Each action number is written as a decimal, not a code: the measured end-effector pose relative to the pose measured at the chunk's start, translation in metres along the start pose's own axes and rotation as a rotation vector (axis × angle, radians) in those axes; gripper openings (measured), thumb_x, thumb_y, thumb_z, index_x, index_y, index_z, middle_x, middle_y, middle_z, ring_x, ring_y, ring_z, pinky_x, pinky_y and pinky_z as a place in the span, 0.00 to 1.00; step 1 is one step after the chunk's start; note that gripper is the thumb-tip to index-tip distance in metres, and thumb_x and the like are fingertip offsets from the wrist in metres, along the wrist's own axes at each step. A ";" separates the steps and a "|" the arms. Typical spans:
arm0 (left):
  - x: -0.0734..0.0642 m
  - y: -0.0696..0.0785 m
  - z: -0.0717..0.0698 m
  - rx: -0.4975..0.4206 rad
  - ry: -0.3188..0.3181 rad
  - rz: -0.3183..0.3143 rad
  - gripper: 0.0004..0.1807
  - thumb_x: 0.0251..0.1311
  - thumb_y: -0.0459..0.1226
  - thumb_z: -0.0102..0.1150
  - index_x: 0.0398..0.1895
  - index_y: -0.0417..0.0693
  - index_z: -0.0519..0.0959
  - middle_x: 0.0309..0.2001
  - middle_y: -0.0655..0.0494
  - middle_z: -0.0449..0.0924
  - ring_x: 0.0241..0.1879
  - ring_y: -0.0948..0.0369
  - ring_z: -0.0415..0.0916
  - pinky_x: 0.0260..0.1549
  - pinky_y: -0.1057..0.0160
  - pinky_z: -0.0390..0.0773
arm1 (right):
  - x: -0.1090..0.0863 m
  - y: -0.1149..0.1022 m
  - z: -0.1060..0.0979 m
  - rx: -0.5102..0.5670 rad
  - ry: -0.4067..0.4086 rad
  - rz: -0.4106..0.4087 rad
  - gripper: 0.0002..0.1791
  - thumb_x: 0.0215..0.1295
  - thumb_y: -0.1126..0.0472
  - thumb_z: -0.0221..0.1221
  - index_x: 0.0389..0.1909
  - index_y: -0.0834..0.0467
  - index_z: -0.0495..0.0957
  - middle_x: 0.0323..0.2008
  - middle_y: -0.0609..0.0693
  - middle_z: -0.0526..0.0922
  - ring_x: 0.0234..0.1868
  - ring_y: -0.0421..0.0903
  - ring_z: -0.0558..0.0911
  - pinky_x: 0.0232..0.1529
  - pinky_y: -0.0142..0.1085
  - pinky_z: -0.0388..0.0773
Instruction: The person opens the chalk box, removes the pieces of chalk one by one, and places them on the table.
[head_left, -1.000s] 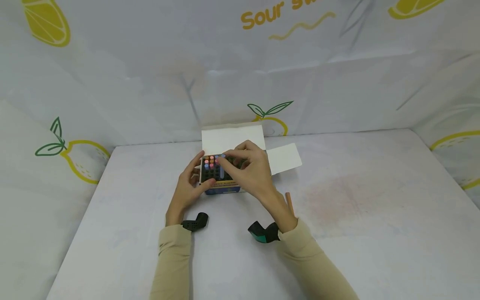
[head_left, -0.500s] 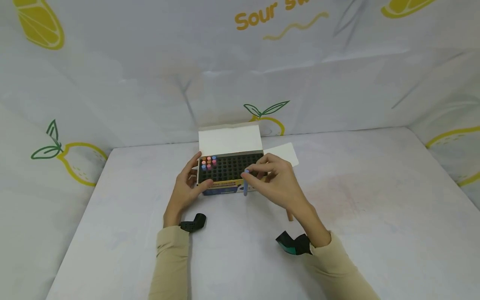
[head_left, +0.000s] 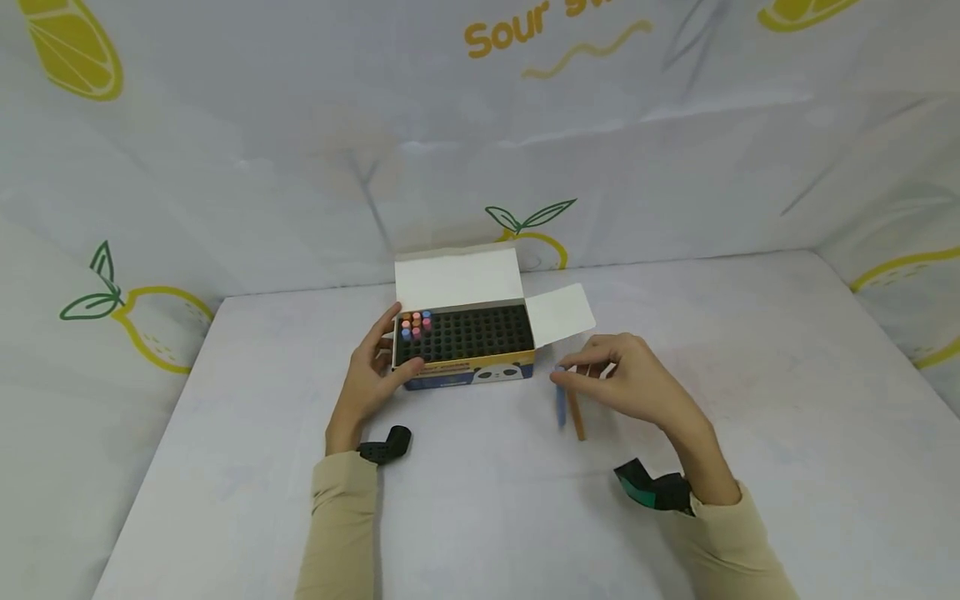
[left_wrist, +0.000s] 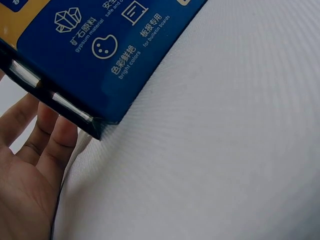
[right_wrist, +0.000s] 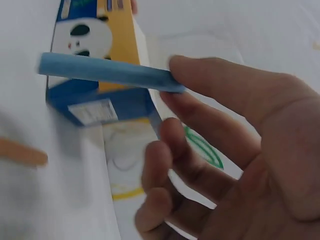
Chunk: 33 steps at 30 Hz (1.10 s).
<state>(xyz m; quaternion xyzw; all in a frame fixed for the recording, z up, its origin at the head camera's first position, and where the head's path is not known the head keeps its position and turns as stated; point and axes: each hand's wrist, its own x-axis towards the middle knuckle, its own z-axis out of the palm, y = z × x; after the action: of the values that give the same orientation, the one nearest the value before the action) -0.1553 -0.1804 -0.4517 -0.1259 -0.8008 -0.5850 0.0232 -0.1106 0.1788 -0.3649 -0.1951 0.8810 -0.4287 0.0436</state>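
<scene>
An open-topped chalk box point(head_left: 504, 372), blue and yellow with a panda on its front, stands at the table's middle. Its black holed insert holds several coloured chalk sticks point(head_left: 417, 322) in the back left corner. My left hand point(head_left: 363, 383) grips the box's left end, thumb at the front edge and fingers round the side. Right of the box, my right hand point(head_left: 630, 379) pinches one end of a blue chalk stick point(right_wrist: 107, 72) between thumb and forefinger; its other end points down toward the table. Beside it an orange chalk stick point(head_left: 576, 417) lies on the table.
The box's white lid point(head_left: 459, 278) stands raised at the back, near the printed cloth wall point(head_left: 300, 208). A white side flap point(head_left: 561, 313) sticks out to the right. White cloth point(head_left: 480, 517) covers the table.
My right hand has drawn the blue chalk stick out of the insert and carried it right, past the box's right end, beside the orange chalk. My left hand has kept its grip on the box.
</scene>
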 end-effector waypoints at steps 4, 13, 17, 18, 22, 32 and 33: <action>0.000 0.001 0.000 -0.001 -0.001 -0.003 0.46 0.58 0.37 0.69 0.80 0.65 0.60 0.65 0.44 0.70 0.45 0.58 0.70 0.43 0.69 0.74 | -0.008 0.009 -0.016 -0.003 -0.047 0.081 0.06 0.62 0.57 0.71 0.37 0.53 0.92 0.27 0.43 0.85 0.32 0.37 0.76 0.36 0.31 0.74; 0.001 0.001 0.000 0.008 0.000 -0.009 0.47 0.59 0.36 0.69 0.80 0.67 0.59 0.65 0.46 0.70 0.44 0.57 0.68 0.43 0.68 0.72 | -0.012 0.022 -0.029 0.039 -0.149 0.202 0.09 0.63 0.57 0.70 0.40 0.57 0.92 0.37 0.50 0.90 0.34 0.36 0.77 0.35 0.31 0.72; 0.001 0.000 0.000 0.012 0.001 -0.012 0.47 0.59 0.37 0.69 0.80 0.67 0.59 0.65 0.45 0.70 0.44 0.57 0.68 0.42 0.67 0.72 | -0.010 0.029 -0.026 0.043 -0.186 0.235 0.10 0.63 0.57 0.69 0.41 0.58 0.91 0.39 0.51 0.91 0.34 0.37 0.76 0.35 0.31 0.71; 0.001 0.000 0.000 0.015 0.002 -0.012 0.46 0.59 0.37 0.69 0.80 0.67 0.60 0.65 0.45 0.70 0.44 0.56 0.68 0.42 0.67 0.72 | -0.010 0.030 -0.026 0.045 -0.191 0.241 0.10 0.63 0.57 0.69 0.41 0.59 0.91 0.39 0.51 0.91 0.34 0.36 0.76 0.35 0.31 0.71; 0.001 0.000 0.000 0.015 0.004 -0.011 0.46 0.59 0.37 0.68 0.80 0.68 0.60 0.66 0.46 0.70 0.44 0.56 0.67 0.41 0.66 0.71 | -0.008 0.034 -0.024 0.044 -0.193 0.252 0.13 0.63 0.57 0.69 0.43 0.61 0.91 0.38 0.52 0.91 0.32 0.36 0.74 0.32 0.31 0.68; 0.000 0.000 0.000 -0.004 0.001 -0.014 0.46 0.59 0.37 0.69 0.80 0.67 0.60 0.65 0.45 0.70 0.45 0.57 0.69 0.43 0.68 0.72 | -0.004 0.046 -0.013 -0.083 -0.119 0.294 0.15 0.62 0.53 0.70 0.42 0.60 0.91 0.35 0.51 0.90 0.28 0.41 0.72 0.27 0.32 0.68; 0.000 0.000 0.000 -0.004 0.001 -0.015 0.46 0.59 0.37 0.69 0.80 0.67 0.60 0.65 0.46 0.70 0.45 0.57 0.69 0.43 0.68 0.72 | -0.003 0.048 -0.012 -0.093 -0.117 0.298 0.15 0.62 0.53 0.70 0.42 0.60 0.91 0.34 0.51 0.90 0.28 0.41 0.73 0.27 0.32 0.68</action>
<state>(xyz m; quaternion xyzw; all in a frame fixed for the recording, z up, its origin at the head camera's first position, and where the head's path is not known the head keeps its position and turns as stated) -0.1554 -0.1808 -0.4520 -0.1198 -0.8005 -0.5869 0.0192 -0.1253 0.2153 -0.3948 -0.0886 0.9151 -0.3640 0.1488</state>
